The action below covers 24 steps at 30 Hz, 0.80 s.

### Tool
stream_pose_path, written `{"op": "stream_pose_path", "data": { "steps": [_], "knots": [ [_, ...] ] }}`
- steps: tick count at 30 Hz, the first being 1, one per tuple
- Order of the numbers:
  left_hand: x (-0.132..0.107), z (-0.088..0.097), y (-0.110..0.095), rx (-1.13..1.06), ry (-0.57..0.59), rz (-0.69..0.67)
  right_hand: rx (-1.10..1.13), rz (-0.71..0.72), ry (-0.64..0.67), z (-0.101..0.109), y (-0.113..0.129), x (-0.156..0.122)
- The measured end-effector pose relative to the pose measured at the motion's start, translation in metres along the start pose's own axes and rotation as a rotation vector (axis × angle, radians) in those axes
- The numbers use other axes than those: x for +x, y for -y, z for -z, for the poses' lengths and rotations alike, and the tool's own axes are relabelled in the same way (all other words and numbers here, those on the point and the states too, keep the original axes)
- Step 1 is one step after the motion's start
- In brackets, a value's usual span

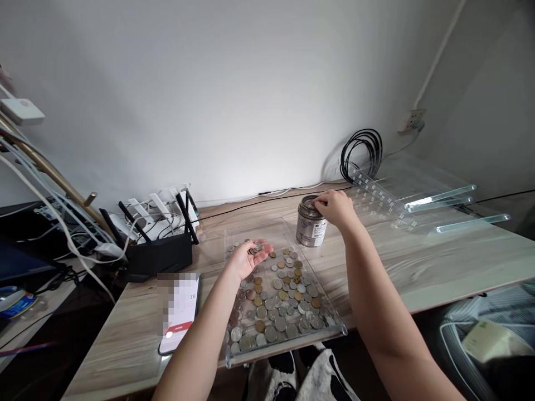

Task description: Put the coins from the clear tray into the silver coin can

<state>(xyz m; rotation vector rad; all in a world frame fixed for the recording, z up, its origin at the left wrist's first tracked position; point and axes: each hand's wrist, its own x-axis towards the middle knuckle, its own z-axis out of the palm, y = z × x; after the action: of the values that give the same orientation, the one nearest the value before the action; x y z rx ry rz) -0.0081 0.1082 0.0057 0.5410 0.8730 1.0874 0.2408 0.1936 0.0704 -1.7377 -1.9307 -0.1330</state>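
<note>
The clear tray [292, 345] lies with its near rim at the front edge of the bench [418, 267]. Its left rim runs just beside a phone [179, 312] that lies flat with its screen lit. To the right of the tray the bench is bare as far as its right-hand end, which leaves free room around our right forearm. To the left, the phone and a black router [161, 256] take up the space. One metal can [311, 225] stands upright just beside the tray's far right corner; we cannot tell whether it touches the rim. Our right hand [336, 207] rests on top of the can with its fingertips drawn together at the lid, and we cannot tell whether anything is pinched between them. Our left hand [246, 257] hovers palm up over the far left part of the tray, cupped and half open, with a few coins [256, 248] lying in the palm. Count: one tray, one can, one phone, one router with several raised antennas, one coil of black cable [344, 157] and one clear acrylic rack [418, 192] at the back right. The loose coins [284, 301] in the tray are too many to count exactly. They lie flat, mostly silver-coloured with a smaller share of brass-coloured ones. The bench top is pale wood grain and abuts a plain white wall [251, 83], which carries one socket [413, 118] at the right.
</note>
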Motion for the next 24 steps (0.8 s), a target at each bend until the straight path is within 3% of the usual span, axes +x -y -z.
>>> {"op": "stream_pose_path", "data": {
  "steps": [6, 16, 18, 20, 22, 24],
  "knots": [
    [0.001, 0.001, 0.001, -0.001, -0.005, -0.001, -0.036, 0.003, 0.004, 0.002, 0.0, -0.002],
    [-0.002, -0.003, -0.001, -0.015, -0.02, 0.003, 0.178, -0.158, 0.138, -0.003, -0.005, 0.018],
    [-0.002, -0.003, -0.001, -0.018, -0.01, 0.011, 0.185, -0.17, 0.071, -0.004, -0.004, 0.015],
    [-0.002, -0.002, -0.001, -0.014, 0.003, 0.013, 0.203, -0.148, -0.113, -0.004, -0.001, 0.008],
    [-0.001, -0.002, 0.0, 0.008, 0.009, 0.007, 0.243, -0.082, -0.323, -0.004, 0.009, -0.001],
    [-0.001, -0.001, 0.001, 0.041, 0.012, -0.014, 0.338, 0.029, -0.388, -0.007, 0.025, -0.012]
  ]
}}
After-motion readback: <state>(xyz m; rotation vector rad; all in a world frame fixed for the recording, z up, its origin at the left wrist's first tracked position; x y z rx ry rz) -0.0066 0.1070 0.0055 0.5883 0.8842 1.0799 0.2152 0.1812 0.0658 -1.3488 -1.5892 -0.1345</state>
